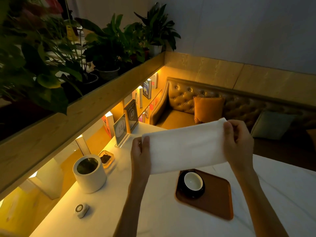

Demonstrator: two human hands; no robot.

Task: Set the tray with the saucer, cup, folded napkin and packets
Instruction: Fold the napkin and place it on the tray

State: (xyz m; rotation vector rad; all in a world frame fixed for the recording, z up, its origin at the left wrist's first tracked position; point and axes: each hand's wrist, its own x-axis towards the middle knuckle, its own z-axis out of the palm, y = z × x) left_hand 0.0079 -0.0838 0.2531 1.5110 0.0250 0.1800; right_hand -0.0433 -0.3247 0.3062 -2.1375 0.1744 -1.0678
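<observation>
A white napkin (185, 147) is stretched in the air as a long folded band above the table. My left hand (141, 154) pinches its left end and my right hand (237, 142) pinches its right end. Below it a brown tray (217, 200) lies on the white tablecloth. A black saucer (183, 191) sits at the tray's far left corner with a white-lined cup (193, 181) standing on it. The napkin hides the tray's far edge. No packets are visible.
A white cylindrical pot (89, 173) stands at the table's left, a small dish (106, 158) behind it, and a round white device (81, 210) nearer me. Acrylic sign holders (126, 124) stand at the far left. A tufted sofa (181, 101) with cushions lies beyond the table.
</observation>
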